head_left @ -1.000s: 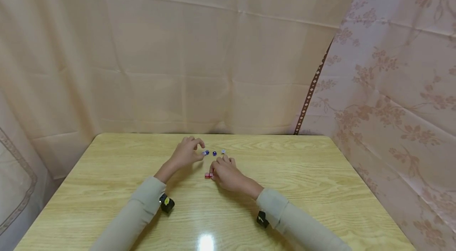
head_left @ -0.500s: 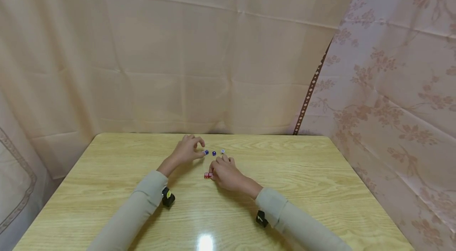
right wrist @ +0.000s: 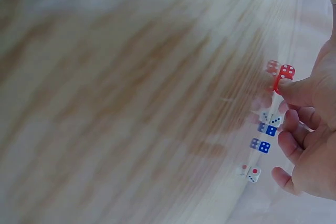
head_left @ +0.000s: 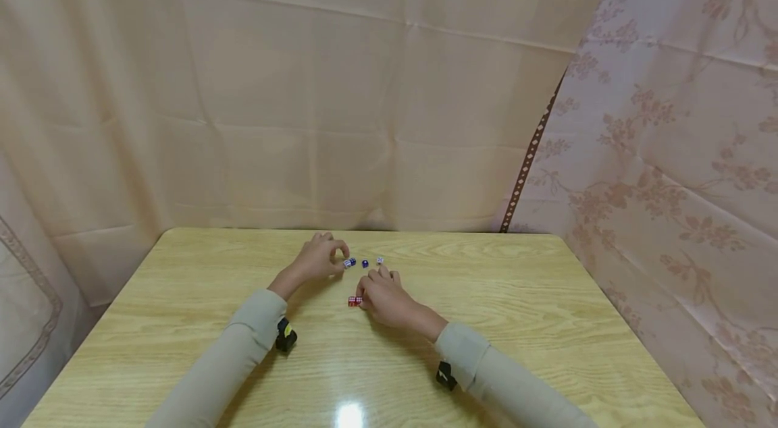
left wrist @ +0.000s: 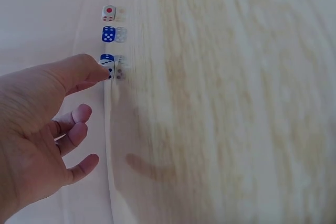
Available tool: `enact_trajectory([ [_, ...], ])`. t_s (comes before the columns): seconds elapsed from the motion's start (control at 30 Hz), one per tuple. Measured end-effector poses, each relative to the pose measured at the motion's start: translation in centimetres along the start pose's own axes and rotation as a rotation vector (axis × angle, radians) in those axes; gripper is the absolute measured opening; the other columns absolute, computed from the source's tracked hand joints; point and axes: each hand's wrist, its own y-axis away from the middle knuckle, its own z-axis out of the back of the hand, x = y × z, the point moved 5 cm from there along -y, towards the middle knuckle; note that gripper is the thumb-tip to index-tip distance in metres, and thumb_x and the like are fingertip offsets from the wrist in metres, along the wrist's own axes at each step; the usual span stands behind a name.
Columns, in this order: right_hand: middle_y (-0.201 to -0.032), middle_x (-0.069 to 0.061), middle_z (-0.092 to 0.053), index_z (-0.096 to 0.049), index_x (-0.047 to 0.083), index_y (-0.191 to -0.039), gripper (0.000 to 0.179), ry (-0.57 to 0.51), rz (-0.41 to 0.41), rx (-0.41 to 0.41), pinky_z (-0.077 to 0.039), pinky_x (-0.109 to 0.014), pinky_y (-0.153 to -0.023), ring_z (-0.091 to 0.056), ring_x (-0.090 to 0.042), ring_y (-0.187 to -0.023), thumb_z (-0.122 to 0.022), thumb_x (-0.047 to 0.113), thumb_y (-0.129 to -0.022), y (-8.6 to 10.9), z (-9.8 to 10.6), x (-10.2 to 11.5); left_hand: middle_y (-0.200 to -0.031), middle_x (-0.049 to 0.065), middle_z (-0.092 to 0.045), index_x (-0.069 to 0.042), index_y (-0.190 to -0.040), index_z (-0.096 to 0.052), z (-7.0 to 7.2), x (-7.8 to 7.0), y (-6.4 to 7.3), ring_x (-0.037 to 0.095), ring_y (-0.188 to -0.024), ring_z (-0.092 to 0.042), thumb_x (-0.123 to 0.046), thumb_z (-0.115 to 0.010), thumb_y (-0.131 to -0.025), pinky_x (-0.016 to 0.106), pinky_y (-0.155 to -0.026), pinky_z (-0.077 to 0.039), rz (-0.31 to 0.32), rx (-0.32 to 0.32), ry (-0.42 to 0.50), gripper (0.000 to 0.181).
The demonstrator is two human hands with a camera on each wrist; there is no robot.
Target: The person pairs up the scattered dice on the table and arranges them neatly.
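Observation:
My left hand point(head_left: 316, 258) is at the far middle of the table, thumb and forefinger at a white die point(left wrist: 107, 70). That die stands against a blue die point(left wrist: 107, 57); the thumb covers part of the white one. Its other fingers are spread apart. Nearer the front, my right hand point(head_left: 385, 296) pinches the right end of a pair of red dice point(head_left: 354, 302) set side by side. In the right wrist view, the thumb lies over the lower part of a red die point(right wrist: 286, 72).
Right of the left hand's dice stand another blue die point(head_left: 365, 264) and a white die with a red pip point(right wrist: 254, 174), loosely in a row. They lie just beyond the right hand's fingers. The wooden table point(head_left: 516, 347) meets a beige curtain point(head_left: 273, 111) behind.
My left thumb and forefinger have drawn closer together at the white die, and more of that die shows than half a second ago. The right hand stays at the red dice.

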Motion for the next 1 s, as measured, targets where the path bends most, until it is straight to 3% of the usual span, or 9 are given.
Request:
enact_trajectory([
  [0.53,-0.099,0.002,-0.058,-0.065,0.017,-0.102,0.008,0.014,-0.007,0.002,-0.032,-0.037,-0.087,-0.035,-0.014,-0.089,-0.070,0.019,-0.096,-0.1,-0.2,-0.1,-0.095,0.005,-0.055,-0.015,-0.104,-0.073,-0.4,-0.2,0.1,0.022,-0.093,-0.045,-0.019,-0.077,-0.088,0.038,-0.078,-0.037,0.019,0.018,-0.017,0.018],
  [1.0,-0.099,0.002,-0.057,-0.065,0.016,-0.103,0.009,-0.007,-0.015,0.014,-0.033,-0.039,-0.090,-0.035,-0.014,-0.090,-0.070,0.020,-0.097,0.1,0.0,0.0,-0.092,0.002,-0.054,-0.018,-0.090,-0.071,-0.5,-0.9,1.0,0.020,-0.092,-0.044,-0.024,-0.081,-0.086,0.037,-0.080,-0.035,0.004,0.013,0.015,0.013],
])
